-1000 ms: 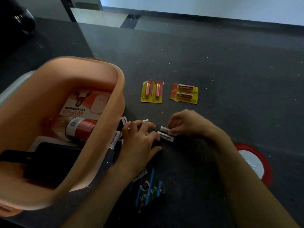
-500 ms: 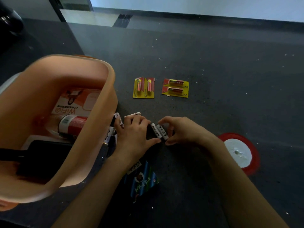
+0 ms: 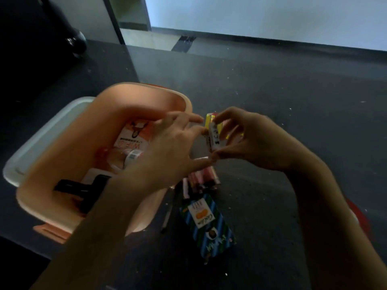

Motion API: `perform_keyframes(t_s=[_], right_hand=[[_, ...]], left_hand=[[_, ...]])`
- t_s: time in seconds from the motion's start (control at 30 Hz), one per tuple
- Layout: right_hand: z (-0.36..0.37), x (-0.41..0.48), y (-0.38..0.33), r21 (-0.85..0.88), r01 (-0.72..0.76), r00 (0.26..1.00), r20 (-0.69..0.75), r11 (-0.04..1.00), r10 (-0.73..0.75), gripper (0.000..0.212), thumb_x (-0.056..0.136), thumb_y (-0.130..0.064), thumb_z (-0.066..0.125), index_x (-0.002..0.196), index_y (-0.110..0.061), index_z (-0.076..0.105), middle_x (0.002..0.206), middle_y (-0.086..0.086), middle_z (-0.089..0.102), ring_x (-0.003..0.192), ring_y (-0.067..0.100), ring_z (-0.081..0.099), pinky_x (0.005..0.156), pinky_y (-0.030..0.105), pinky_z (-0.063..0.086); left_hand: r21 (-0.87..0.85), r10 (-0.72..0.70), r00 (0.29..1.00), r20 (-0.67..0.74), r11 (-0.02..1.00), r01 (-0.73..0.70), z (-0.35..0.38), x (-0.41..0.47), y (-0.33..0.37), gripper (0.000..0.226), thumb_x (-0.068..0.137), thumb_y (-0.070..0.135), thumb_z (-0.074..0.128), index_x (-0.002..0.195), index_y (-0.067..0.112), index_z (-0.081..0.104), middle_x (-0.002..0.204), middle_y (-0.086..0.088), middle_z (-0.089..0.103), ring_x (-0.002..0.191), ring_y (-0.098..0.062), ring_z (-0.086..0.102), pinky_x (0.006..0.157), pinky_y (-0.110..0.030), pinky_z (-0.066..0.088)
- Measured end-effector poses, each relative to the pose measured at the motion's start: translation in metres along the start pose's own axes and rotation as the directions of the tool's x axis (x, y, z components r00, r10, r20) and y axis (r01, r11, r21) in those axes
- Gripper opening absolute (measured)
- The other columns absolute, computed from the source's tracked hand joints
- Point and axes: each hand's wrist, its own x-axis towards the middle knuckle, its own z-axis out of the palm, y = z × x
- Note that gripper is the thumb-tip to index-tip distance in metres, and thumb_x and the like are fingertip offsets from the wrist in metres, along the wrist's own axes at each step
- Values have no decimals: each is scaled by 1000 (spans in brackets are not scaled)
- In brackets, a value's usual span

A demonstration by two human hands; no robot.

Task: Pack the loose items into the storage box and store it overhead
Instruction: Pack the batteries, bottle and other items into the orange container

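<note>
Batteries [image 3: 215, 137] are bunched above the worktop [image 3: 272, 91], at 3 o'clock of the peach storage box [image 3: 69, 147] rim, left hand [image 3: 173, 149] and right hand [image 3: 251, 141] fingers clamped on them from opposite sides.

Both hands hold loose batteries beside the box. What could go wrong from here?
1. The batteries are only pinched between the left hand and right hand, outside the box rim; one could slip and roll across the table.
2. The left forearm crosses above the box, so it might nudge it.
</note>
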Motion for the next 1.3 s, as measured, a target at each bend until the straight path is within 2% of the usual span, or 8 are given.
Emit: perform_keyframes(t_s=[0.2, 0.3, 0.47, 0.6, 0.83, 0.93, 1.1, 1.3], right_hand=[[31, 47, -40, -185, 47, 996, -64, 982, -60, 58, 61, -45, 75, 111, -29, 51, 123, -2, 43, 114, 17, 38, 88, 27, 33], [55, 64, -44, -334, -17, 998, -62, 942, -4, 60, 62, -52, 72, 113, -28, 50, 137, 1, 28, 125, 20, 16, 99, 42, 19], [70, 75, -42, -384, -123, 992, -85, 915, 97, 66, 60, -60, 69, 114, -27, 51, 139, 1, 21, 127, 18, 7, 103, 47, 12], [65, 70, -40, -273, -157, 979, -169, 949, 113, 64, 63, -53, 71, 119, -31, 49, 139, 2, 28, 129, 22, 17, 100, 38, 19], [40, 27, -7, -63, -173, 935, -326, 983, 143, 45, 72, -29, 71, 114, -22, 56, 125, 3, 52, 111, 14, 47, 88, 24, 37], [30, 6, 12, -28, -188, 936, -307, 982, 170, 42, 73, -26, 72, 112, -19, 57, 120, 2, 57, 105, 9, 51, 86, 21, 39], [24, -13, 44, -56, -208, 960, -201, 977, 193, 41, 75, -25, 70, 113, -18, 55, 117, 0, 59, 102, 7, 52, 83, 19, 39], [34, -7, 76, -66, -216, 976, -25, 974, 215, 43, 76, -25, 69, 116, -21, 52, 121, -1, 56, 102, 4, 47, 83, 19, 38]], left_hand=[[61, -132, 990, -47, 989, 134, -50, -13, -70, 58, 66, 48, 69, 120, 33, 54, 134, 9, 41, 123, -13, 21, 86, -21, 12], [125, -170, 984, 62, 979, 161, -41, -13, -97, 59, 70, 46, 70, 124, 35, 50, 137, 8, 38, 126, -14, 18, 93, -28, 13], [124, -138, 952, 273, 986, 108, -18, -3, -115, 64, 72, 56, 61, 131, 41, 40, 144, 4, 29, 134, -22, 12, 109, -44, 15], [70, -99, 943, 318, 994, 81, -13, 5, -113, 72, 74, 58, 59, 137, 43, 29, 147, 4, 26, 135, -20, 11, 108, -43, 14], [-65, -13, 1000, -27, 998, 11, -27, 7, -64, 70, 73, 42, 68, 135, 23, 41, 132, -1, 48, 122, -21, 37, 100, -38, 31], [-170, 15, 993, -119, 985, -36, -16, 2, -19, 68, 73, 37, 69, 133, 21, 42, 127, -2, 51, 112, -13, 41, 88, -25, 33], [-305, 0, 997, -83, 952, -25, 29, -4, 32, 64, 78, 38, 65, 135, 27, 37, 133, 5, 46, 115, 2, 32, 86, -10, 26], [-213, -229, 966, 120, 944, 250, 78, -14, 18, 75, 75, 40, 69, 138, 31, 29, 139, 8, 35, 125, -10, 29, 96, -22, 23]])
